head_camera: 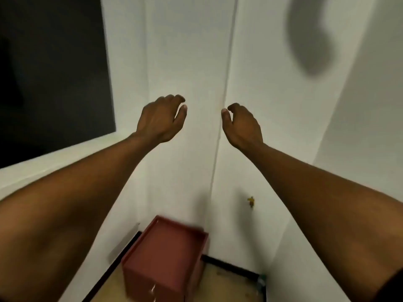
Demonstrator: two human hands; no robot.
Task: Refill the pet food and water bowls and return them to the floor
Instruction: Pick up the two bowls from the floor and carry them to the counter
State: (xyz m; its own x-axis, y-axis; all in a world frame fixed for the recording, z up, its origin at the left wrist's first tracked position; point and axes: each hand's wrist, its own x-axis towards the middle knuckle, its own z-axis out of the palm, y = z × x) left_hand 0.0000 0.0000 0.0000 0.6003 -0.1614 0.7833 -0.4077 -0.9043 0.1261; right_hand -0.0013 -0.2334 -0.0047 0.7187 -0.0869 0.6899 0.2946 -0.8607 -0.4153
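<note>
walls [187, 51]: white | cabinet [165, 253]: reddish-brown | skirting [231, 267]: black | floor [220, 286]: tan, speckled | window [52, 68]: dark

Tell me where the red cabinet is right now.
The red cabinet sits on the floor at bottom centre, in the white wall's corner, below both raised hands.

Both hands, left [160, 119] and right [243, 126], are being held out empty, fingers loosely curled, toward a white wall [192, 62]; a red cabinet [163, 253] is being seen below.
</note>
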